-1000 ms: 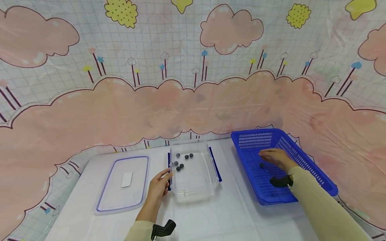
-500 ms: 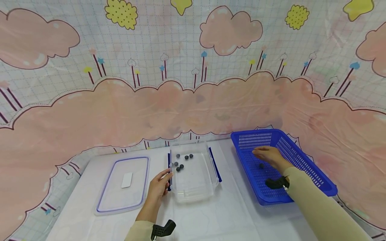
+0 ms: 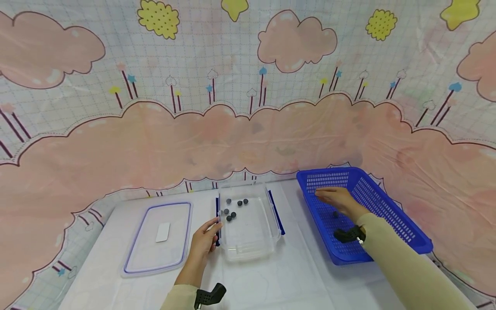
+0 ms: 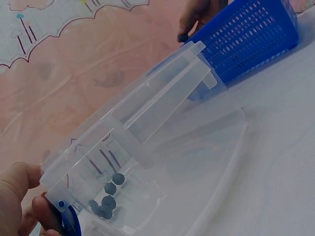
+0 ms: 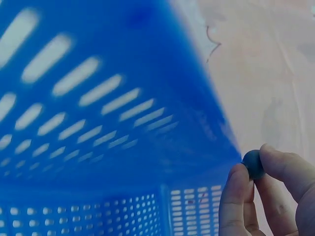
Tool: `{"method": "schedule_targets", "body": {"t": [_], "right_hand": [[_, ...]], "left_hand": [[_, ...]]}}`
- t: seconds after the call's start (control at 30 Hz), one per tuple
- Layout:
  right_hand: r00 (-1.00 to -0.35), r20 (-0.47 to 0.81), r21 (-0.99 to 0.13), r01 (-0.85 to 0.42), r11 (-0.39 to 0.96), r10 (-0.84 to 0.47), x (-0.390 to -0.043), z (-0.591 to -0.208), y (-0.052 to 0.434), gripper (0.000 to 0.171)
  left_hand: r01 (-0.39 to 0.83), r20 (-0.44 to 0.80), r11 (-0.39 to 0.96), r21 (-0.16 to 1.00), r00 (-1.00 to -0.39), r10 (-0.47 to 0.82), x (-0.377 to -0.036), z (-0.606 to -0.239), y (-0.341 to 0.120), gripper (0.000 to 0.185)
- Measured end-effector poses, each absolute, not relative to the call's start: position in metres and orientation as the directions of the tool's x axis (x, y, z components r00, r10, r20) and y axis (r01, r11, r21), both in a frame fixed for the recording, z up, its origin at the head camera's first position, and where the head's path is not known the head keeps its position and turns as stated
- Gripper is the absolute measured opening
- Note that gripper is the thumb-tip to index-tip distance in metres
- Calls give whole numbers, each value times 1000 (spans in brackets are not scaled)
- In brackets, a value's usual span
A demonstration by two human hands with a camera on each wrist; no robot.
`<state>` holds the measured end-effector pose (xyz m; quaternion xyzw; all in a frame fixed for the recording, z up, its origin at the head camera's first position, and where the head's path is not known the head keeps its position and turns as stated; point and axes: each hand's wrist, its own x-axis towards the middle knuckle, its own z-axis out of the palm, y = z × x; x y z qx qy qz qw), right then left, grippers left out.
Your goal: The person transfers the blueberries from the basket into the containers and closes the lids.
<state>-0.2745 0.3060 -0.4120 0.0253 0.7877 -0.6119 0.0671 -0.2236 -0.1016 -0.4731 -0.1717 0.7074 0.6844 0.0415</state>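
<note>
My right hand is over the left part of the blue plastic basket. Thumb and fingers pinch a small dark blue ball, the size of a blueberry, near the basket's rim. Another dark ball lies on the basket floor, partly behind the hand. At the left wall of a clear plastic box, my left hand grips the edge, thumb up at the rim and fingers by the blue side latch. Several matching balls lie loose inside this box.
A clear lid with a blue seal lies flat to the left, a white rectangular piece on it. White cloth covers the table. A patterned curtain hangs right behind the table. A second blue latch sticks out on the box's right.
My right hand has moved left across the basket toward its left rim, carrying the small dark ball. The left hand and the box have stayed in place.
</note>
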Motion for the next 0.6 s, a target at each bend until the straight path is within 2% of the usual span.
{"method": "schedule_targets", "body": {"t": [0.27, 0.6], "right_hand": [[-991, -102, -971, 80, 225, -88, -281, -409, 291, 50], [-991, -97, -953, 68, 296, -86, -290, -403, 265, 45]], "left_hand": [[-303, -294, 19, 953, -937, -190, -222, -472, -100, 46], [-294, -288, 3, 956, -938, -192, -222, -472, -100, 46]]}}
